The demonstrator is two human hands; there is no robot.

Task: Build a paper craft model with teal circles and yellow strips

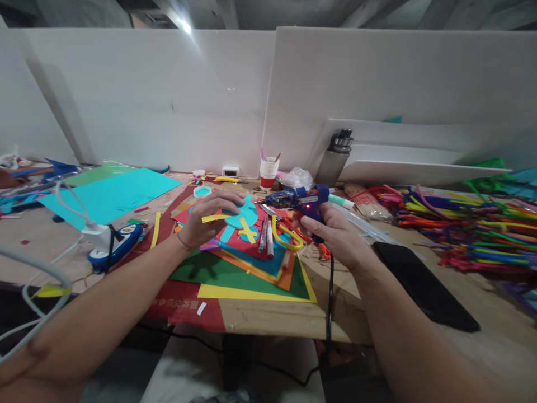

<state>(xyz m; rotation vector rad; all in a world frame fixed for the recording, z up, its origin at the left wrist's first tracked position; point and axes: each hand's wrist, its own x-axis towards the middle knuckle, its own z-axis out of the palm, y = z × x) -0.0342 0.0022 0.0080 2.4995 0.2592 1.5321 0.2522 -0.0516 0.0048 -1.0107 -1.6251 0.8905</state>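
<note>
My right hand [329, 226] is wrapped round the handle of a blue glue gun [309, 202] with a small red light on its side. Its nozzle points left, close to a turquoise paper shape [247, 211]. That shape is gripped by my left hand [212, 217], whose fingers lie over its left side. A yellow paper strip [216, 218] shows by the same fingers, and a crossed yellow piece [248, 230] is at the shape's lower edge. Underneath are stacked coloured sheets [243, 274], with a bent yellow pipe cleaner [287, 238] to the right.
A black phone [423, 285] lies at right, before bundled pipe cleaners [470, 229]. Paper cups [268, 170] and a grey bottle [334, 159] stand at the back. At left are a blue power strip [115, 249] and a turquoise sheet [113, 196]. The gun's black cord [330, 302] hangs over the front edge.
</note>
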